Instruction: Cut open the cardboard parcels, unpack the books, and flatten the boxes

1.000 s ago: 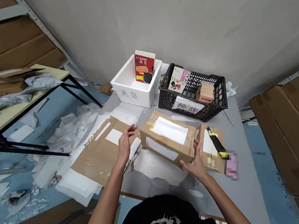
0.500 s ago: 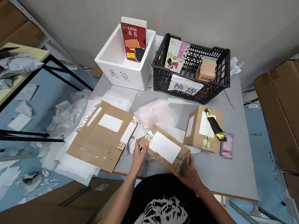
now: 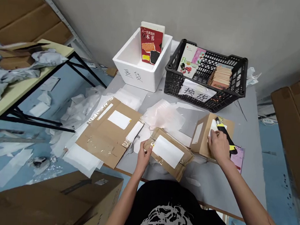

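A taped cardboard parcel (image 3: 169,152) with a white label lies near the front edge of the grey table (image 3: 241,176). My left hand (image 3: 144,156) grips its left end, fingers closed on the corner. My right hand (image 3: 218,143) rests on a second small cardboard box (image 3: 203,133) to the right, fingers curled over a black and yellow utility knife (image 3: 225,133) lying on top of it. Whether the fingers have closed round the knife is unclear.
A white foam box (image 3: 132,70) with a red book and a black crate (image 3: 202,96) with books stand at the back. A flattened cardboard box (image 3: 108,133) and plastic wrap (image 3: 164,115) lie left of the parcel. Large cartons stand at front left and at right.
My right hand has left the parcel's right end and gone right to the knife on the small box. My left hand still holds the parcel. The camera view has shifted.
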Demonstrator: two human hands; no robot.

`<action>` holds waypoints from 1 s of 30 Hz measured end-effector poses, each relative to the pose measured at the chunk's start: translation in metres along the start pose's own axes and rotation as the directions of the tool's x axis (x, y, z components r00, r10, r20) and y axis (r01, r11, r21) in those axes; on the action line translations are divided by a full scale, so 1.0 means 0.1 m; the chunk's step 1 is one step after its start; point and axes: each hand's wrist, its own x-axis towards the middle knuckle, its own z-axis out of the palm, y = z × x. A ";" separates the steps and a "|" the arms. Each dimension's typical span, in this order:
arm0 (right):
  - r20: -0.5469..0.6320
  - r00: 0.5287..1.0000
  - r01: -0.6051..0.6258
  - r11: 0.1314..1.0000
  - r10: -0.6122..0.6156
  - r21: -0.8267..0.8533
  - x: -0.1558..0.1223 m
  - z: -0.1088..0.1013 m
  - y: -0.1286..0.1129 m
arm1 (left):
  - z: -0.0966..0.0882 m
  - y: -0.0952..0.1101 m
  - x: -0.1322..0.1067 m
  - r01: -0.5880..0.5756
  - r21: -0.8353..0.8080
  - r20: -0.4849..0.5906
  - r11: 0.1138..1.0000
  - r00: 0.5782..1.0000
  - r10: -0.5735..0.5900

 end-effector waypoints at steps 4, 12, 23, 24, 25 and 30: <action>-0.066 0.996 -0.070 0.997 0.067 -0.036 0.01 -0.02 0.20 | 0.10 -0.06 -0.08 -0.007 -0.021 -0.026 1.000 1.000 0.007; 0.070 0.979 -0.190 0.980 0.193 -0.053 -0.03 -0.09 0.51 | 0.26 -0.05 -0.14 -0.095 0.041 -0.044 0.995 0.994 0.097; 0.194 0.815 0.531 0.838 -0.546 0.129 -0.55 -0.86 -1.02 | 0.24 -0.10 -0.17 -0.031 0.184 -0.029 0.983 0.999 0.037; 0.214 0.788 0.570 0.815 -0.578 0.104 -0.56 -0.83 -1.14 | 0.24 -0.12 -0.18 -0.021 0.185 -0.028 0.983 0.999 0.026; 0.230 0.772 0.591 0.803 -0.592 0.080 -0.57 -0.79 -1.23 | 0.24 -0.13 -0.18 -0.018 0.185 -0.029 0.983 0.999 0.024; 0.283 0.759 0.602 0.798 -0.586 0.036 -0.52 -0.66 -1.32 | 0.30 -0.16 -0.20 -0.133 0.173 -0.149 0.976 0.976 0.159</action>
